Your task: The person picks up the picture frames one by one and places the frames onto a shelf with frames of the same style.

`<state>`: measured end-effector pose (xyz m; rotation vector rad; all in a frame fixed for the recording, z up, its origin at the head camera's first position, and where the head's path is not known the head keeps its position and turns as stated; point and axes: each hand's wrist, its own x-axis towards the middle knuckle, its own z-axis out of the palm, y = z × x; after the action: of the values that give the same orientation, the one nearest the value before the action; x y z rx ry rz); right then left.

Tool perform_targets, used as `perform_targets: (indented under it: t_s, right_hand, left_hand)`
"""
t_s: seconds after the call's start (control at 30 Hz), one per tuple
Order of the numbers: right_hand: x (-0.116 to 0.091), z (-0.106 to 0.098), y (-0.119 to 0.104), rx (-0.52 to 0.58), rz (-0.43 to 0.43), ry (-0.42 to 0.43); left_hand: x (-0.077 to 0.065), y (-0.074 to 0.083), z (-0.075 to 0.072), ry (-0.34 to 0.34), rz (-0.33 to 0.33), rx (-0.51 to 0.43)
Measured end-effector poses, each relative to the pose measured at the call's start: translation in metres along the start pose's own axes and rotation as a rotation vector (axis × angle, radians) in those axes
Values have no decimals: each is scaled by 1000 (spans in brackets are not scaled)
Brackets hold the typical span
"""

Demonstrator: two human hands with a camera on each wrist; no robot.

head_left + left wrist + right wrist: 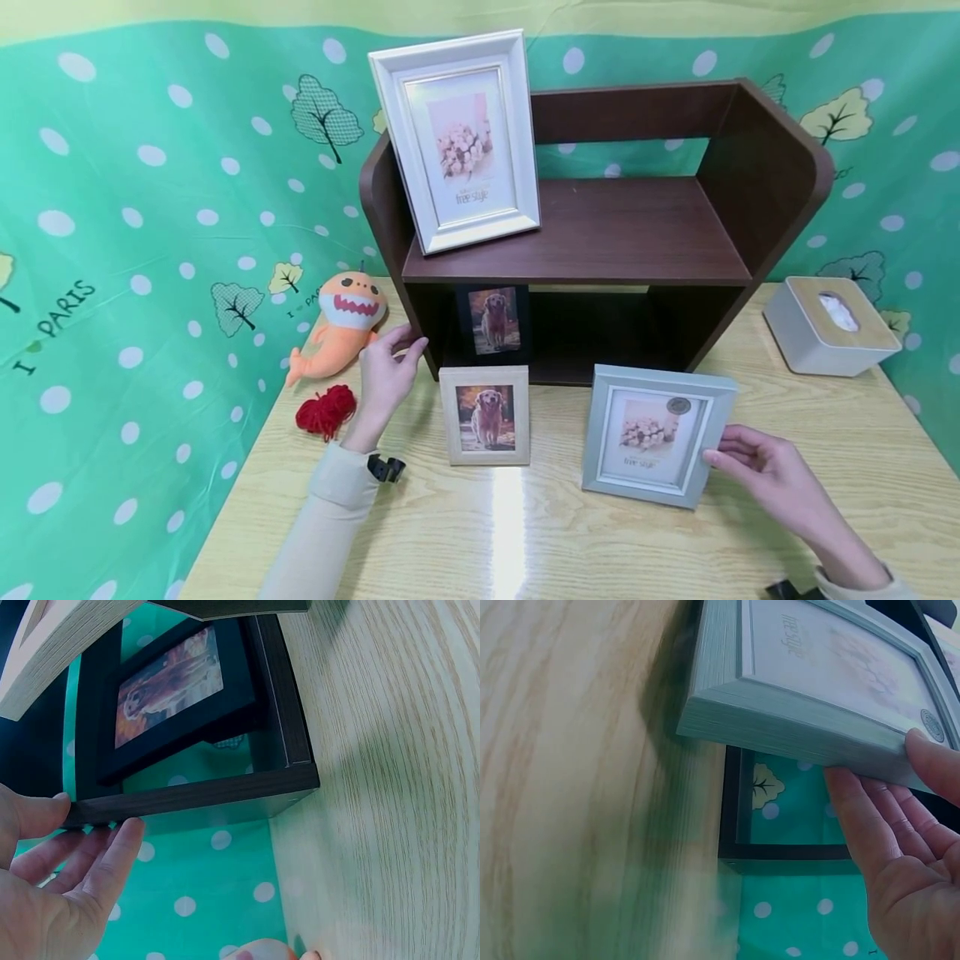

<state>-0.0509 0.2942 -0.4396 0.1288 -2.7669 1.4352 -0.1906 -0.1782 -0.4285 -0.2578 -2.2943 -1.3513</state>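
A dark brown two-tier shelf [637, 233] stands on the table. My left hand [386, 379] is at the front edge of its left side panel, thumb on one side and fingers on the other, as the left wrist view shows. My right hand [772, 475] holds the right side of a grey-blue picture frame [592, 450] between thumb and fingers; the frame leans back in front of the shelf. A pale wood frame [487, 417] with a dog photo stands left of it. Behind that, a black frame [176, 697] with a dog photo sits in the lower compartment.
A white frame [468, 142] stands tilted on the upper tier's left end. An orange shark plush [337, 325] and a red yarn bundle [326, 411] lie left of the shelf. A tissue box [832, 325] stands at the right. Patterned green cloth [150, 250] hangs around the table.
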Motion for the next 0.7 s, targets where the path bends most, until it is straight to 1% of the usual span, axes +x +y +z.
perform_targets:
  t_s: [0.1, 0.23, 0.53, 0.6, 0.7]
  right_hand:
    - [0, -1, -2, -16, 11, -1]
    - [0, -6, -7, -46, 3, 6]
    - [-1, -20, -30, -77, 25, 2]
    - [-2, -24, -36, -83, 21, 1]
    - [-3, -31, -44, -89, -9, 5]
  left_hand:
    - [0, -1, 1, -1, 10, -2]
    - [0, 0, 1, 2, 9, 3]
    - [0, -1, 1, -5, -2, 11]
    - [0, -2, 1, -6, -2, 12]
    - [0, -1, 1, -7, -1, 11]
